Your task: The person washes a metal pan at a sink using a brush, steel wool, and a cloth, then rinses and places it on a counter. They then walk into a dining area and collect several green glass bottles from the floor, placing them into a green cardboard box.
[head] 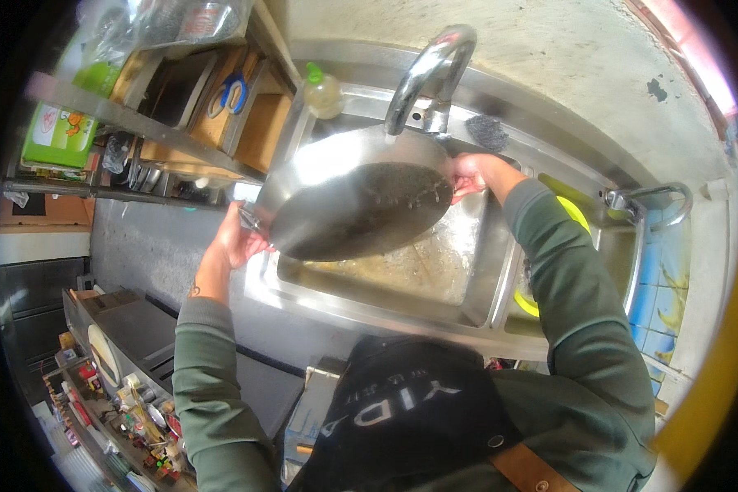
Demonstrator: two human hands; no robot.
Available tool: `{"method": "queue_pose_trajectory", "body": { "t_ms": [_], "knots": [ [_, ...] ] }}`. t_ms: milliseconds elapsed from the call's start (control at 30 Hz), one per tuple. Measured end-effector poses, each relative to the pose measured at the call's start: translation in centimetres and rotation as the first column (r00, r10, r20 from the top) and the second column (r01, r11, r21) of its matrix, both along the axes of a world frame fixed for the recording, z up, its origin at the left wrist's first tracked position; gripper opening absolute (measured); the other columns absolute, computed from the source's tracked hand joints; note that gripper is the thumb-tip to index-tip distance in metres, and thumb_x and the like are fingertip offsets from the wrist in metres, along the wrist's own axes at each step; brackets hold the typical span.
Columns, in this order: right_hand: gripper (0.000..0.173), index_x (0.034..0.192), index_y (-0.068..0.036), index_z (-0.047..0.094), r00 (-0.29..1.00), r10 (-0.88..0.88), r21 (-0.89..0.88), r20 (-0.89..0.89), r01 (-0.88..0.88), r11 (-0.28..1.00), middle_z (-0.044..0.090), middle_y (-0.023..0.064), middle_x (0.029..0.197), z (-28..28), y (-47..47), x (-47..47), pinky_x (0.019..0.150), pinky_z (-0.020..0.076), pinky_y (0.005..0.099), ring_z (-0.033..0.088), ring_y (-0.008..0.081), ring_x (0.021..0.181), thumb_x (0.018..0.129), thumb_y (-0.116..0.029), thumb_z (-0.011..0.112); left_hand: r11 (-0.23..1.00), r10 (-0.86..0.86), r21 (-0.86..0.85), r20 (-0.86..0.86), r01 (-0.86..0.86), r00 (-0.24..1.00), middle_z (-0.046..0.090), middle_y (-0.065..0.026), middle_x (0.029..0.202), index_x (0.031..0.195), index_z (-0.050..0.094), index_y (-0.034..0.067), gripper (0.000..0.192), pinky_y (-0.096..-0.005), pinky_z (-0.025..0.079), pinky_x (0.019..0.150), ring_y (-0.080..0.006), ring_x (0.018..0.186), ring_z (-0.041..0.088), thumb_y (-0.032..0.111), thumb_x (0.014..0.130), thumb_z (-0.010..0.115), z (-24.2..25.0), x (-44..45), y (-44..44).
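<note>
A large metal pan (357, 203) is held tilted over the left basin of a stainless steel sink (381, 320). Its wall is shiny and its round base dark; whether the inner or outer side faces me I cannot tell. My left hand (240, 237) grips a metal handle (252, 220) at the pan's left side. On the opposite side, my right hand (475, 175) holds the pan's edge, with drops near the fingers. The spout of a chrome faucet (430, 74) ends right over the pan's far part. Below, the basin floor (430, 264) looks wet.
Behind the pan are a green-capped bottle (323, 95) and a dark scouring pad (487, 133). A yellow-green rimmed container (573, 212) sits in the right basin, beside a second faucet (658, 200). Shelving (160, 132) at left holds blue-handled scissors (232, 93).
</note>
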State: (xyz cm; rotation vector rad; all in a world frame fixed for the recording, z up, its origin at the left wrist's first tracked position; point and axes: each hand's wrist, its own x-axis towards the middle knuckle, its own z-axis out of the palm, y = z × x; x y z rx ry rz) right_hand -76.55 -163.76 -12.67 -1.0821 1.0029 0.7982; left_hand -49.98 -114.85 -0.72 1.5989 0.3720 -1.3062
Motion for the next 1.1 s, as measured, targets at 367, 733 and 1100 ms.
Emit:
{"method": "queue_pose_trajectory", "body": {
  "t_ms": [367, 733, 1100],
  "knots": [
    [0.019, 0.097, 0.011, 0.067, 1.0, 0.011, 0.085, -0.023, -0.009, 0.996, 0.071, 0.0259, 0.082, -1.9, -0.8, 0.1, 0.069, 0.0668, 0.0333, 0.072, 0.0265, 0.063, 0.096, -0.006, 0.058, 0.999, -0.029, 0.034, -0.058, 0.031, 0.998, 0.06, -0.0163, 0.067, 0.087, 0.061, -0.012, 0.095, -0.0324, 0.065, 0.068, -0.0275, 0.056, 0.065, 0.08, 0.091, 0.035, -0.3, 0.9, -0.7],
    [0.025, 0.104, 0.002, 0.069, 0.999, 0.033, 0.037, 0.002, -0.033, 0.999, 0.073, 0.014, 0.081, -2.8, -0.2, 1.0, 0.083, 0.0641, 0.0526, 0.076, 0.0284, 0.076, 0.098, -0.023, 0.066, 0.997, 0.026, 0.073, 0.01, -0.027, 1.0, 0.064, -0.0158, 0.068, 0.089, 0.063, -0.012, 0.09, -0.0242, 0.062, 0.054, -0.025, 0.06, 0.07, 0.076, 0.092, 0.043, 2.7, -0.5, -0.6],
    [0.02, 0.104, -0.001, 0.072, 1.0, 0.02, 0.108, 0.004, -0.021, 0.994, 0.076, 0.0139, 0.091, -2.7, 0.9, 2.3, 0.072, 0.0657, 0.0476, 0.076, 0.0311, 0.08, 0.095, -0.018, 0.069, 0.998, 0.044, 0.052, 0.036, -0.046, 0.998, 0.067, -0.0145, 0.075, 0.099, 0.064, -0.013, 0.088, -0.0294, 0.064, 0.062, -0.0253, 0.064, 0.072, 0.073, 0.093, 0.047, 4.3, -2.0, 1.0]
  ]
}}
